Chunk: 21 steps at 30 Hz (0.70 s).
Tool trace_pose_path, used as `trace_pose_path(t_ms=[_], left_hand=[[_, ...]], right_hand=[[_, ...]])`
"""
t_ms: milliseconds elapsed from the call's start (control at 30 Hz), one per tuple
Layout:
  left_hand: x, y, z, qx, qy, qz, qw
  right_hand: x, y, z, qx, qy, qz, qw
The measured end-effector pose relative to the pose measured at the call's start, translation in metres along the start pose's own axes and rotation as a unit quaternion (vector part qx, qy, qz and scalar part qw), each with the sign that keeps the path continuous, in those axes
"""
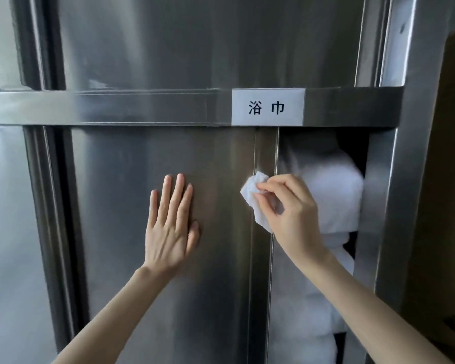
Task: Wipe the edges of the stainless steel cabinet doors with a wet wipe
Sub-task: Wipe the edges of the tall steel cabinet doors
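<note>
While the left hand is laid flat on the stainless steel cabinet door, fingers straight and nothing held, a crumpled white wet wipe is pinched in the grip of the right hand and pressed against the door's vertical right edge. Folded white towels are seen stacked in the open compartment behind, under a printed label

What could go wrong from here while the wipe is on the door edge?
1. The right hand holds the wet wipe against the door edge, right beside the stacked white towels; it may brush and dampen them.
2. The left hand presses flat on the door and may leave prints on the steel.
</note>
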<state>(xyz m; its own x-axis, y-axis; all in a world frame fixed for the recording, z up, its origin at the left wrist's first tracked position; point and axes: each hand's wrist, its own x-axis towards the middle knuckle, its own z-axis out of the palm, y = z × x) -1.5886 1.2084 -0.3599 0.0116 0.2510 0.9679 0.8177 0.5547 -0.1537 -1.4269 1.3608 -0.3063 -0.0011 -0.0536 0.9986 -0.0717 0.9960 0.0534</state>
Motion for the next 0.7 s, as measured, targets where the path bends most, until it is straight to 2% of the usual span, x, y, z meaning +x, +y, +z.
trace_pose_path(t_ms=[100, 233, 433, 567, 700], left_hand=[[-0.002, 0.015, 0.004, -0.006, 0.006, -0.039, 0.999], [-0.003, 0.016, 0.01, -0.002, 0.02, -0.037, 0.999], [-0.005, 0.011, 0.013, 0.002, 0.001, -0.015, 1.0], [-0.008, 0.008, 0.013, -0.005, 0.005, 0.046, 0.999], [-0.011, 0.006, 0.015, 0.003, 0.0, 0.105, 0.994]], right_hand=[[-0.003, 0.001, 0.0, -0.019, 0.02, -0.019, 0.999], [-0.021, -0.002, 0.004, -0.058, 0.029, -0.017, 0.998], [0.045, -0.008, 0.013, -0.081, 0.081, -0.029, 0.993], [0.057, -0.008, 0.019, -0.113, 0.095, 0.026, 0.989], [0.016, -0.008, 0.017, -0.129, 0.074, 0.003, 0.989]])
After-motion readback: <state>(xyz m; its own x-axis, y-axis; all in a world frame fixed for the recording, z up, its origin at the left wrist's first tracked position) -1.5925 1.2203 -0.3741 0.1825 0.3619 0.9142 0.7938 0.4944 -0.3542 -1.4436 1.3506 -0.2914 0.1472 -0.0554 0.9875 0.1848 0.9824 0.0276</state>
